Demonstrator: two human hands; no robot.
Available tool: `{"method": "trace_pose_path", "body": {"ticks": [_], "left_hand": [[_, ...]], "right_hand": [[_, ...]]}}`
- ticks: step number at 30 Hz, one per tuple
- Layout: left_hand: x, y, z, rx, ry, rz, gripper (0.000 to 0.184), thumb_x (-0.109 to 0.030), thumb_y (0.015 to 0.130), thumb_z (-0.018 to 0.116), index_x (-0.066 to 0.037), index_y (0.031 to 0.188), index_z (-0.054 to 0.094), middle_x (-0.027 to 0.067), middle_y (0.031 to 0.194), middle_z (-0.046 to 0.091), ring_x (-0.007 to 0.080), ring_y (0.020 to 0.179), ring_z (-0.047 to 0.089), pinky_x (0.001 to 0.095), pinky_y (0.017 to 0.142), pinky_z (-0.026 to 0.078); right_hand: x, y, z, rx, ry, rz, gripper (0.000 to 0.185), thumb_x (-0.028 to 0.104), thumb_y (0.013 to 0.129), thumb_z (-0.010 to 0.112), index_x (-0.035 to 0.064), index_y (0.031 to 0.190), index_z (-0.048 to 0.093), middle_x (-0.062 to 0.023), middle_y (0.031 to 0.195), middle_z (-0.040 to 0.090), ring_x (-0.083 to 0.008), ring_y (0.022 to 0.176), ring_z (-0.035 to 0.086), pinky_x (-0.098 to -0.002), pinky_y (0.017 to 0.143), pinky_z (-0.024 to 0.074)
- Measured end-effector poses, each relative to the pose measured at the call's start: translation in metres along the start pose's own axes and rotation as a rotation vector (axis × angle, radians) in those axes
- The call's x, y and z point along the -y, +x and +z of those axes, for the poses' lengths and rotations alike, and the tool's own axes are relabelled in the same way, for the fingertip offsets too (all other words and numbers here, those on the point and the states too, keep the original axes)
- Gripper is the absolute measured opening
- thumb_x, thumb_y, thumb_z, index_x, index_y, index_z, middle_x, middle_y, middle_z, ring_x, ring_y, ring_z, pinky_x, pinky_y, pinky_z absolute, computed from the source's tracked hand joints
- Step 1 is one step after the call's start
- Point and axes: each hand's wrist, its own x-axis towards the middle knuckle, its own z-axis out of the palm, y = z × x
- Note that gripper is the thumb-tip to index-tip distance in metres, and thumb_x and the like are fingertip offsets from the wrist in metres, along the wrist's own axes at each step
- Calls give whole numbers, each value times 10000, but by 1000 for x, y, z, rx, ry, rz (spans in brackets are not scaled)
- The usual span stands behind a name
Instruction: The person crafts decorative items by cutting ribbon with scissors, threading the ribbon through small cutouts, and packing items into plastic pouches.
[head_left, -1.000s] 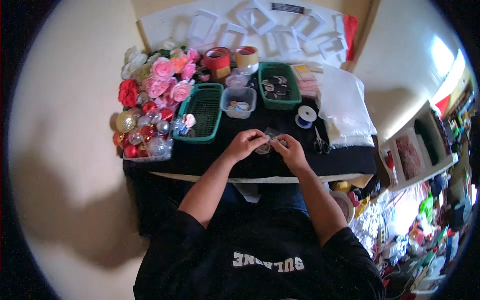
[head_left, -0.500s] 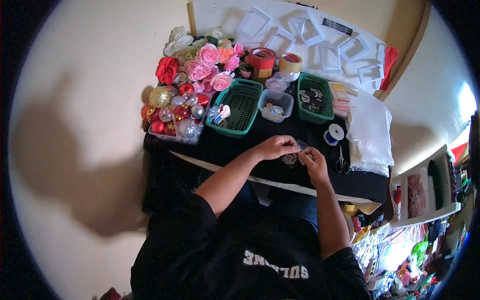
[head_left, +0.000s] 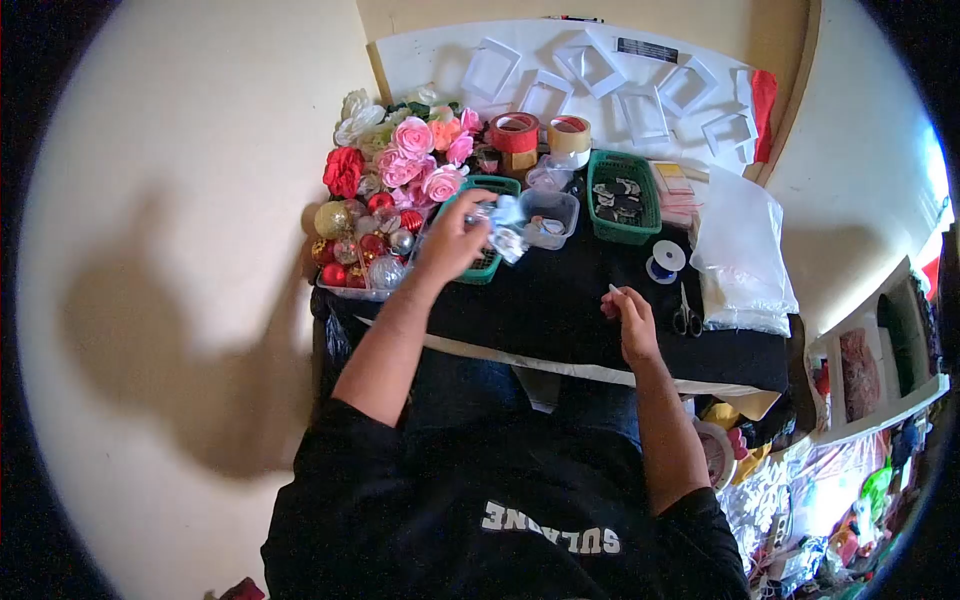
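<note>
This looks like a craft corner in a small room; whether home or workshop is hard to tell. A black-covered table (head_left: 545,315) in the middle of the frame carries making supplies: artificial flowers (head_left: 410,155) and shiny baubles (head_left: 365,245) at its left end, with rolls of tape (head_left: 515,132), a spool (head_left: 666,260) and scissors (head_left: 686,320) farther right. White frames (head_left: 492,68) lie across a white board (head_left: 430,62) along the upper edge. A plain wall (head_left: 180,120) fills the left side, and jumbled goods (head_left: 845,535) crowd the lower right.
</note>
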Motion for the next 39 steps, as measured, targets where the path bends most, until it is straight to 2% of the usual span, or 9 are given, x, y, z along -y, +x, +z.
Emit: {"method": "trace_pose_path", "body": {"ticks": [1,3,4,8,12,14,17,26,39], "left_hand": [[3,0,-14,-34,51,-39,334,-87,879,607,-110,1211,580,123,1022,638,182,755,649,335,665,528],[38,7,-40,-91,319,199,255,-78,867,603,-81,1121,629,152,1063,651,226,778,659,361,716,525],[30,1,-44,-103,420,141,223,-85,854,620,-70,1074,647,144,1005,673,259,818,664,371,759,517],[49,-7,-53,-63,551,90,209,-152,828,678,-73,1021,669,118,906,695,290,805,660,385,754,520],[51,-14,-52,-53,664,156,197,-154,806,701,-84,990,683,96,929,691,298,850,636,405,777,511],[45,-17,-52,-86,928,226,202,-172,779,726,-90,961,692,62,948,682,293,923,597,411,812,493],[47,-15,-52,-102,917,226,216,-196,777,737,-87,956,685,65,961,661,301,966,553,403,859,461],[61,-15,-52,-54,920,338,185,-238,791,726,-90,903,720,68,920,626,287,940,554,396,852,459],[62,-15,-56,-23,1024,247,189,-257,794,727,-91,883,729,83,907,611,300,904,551,408,898,433]], "right_hand": [[0,0,0,-3,4,3,250,256,966,540,18,940,611,-45,885,626,-136,829,561,-304,777,435],[0,1,1,4,15,-7,248,249,973,525,20,935,612,-45,888,626,-134,825,558,-304,777,433],[-1,1,0,1,18,-8,248,249,973,525,20,935,612,-45,888,626,-134,825,558,-304,777,433],[0,0,0,12,-1,-6,248,244,975,524,17,926,612,-43,889,626,-133,824,555,-304,775,432],[-2,1,1,-15,-14,-14,251,241,975,524,13,921,612,-41,875,623,-132,823,553,-304,773,434],[-8,5,-3,-1,-19,-11,251,241,975,524,12,922,614,-41,875,626,-132,823,555,-305,774,436],[-5,3,0,-2,-13,6,251,240,975,525,12,923,618,-42,875,630,-132,815,557,-304,773,439],[-6,5,-2,-1,-21,-4,254,262,974,553,24,909,612,-35,867,633,-120,797,561,-284,746,438],[0,2,2,-26,-56,19,255,269,975,559,34,889,608,-35,870,630,-122,816,563,-299,757,437]]}}
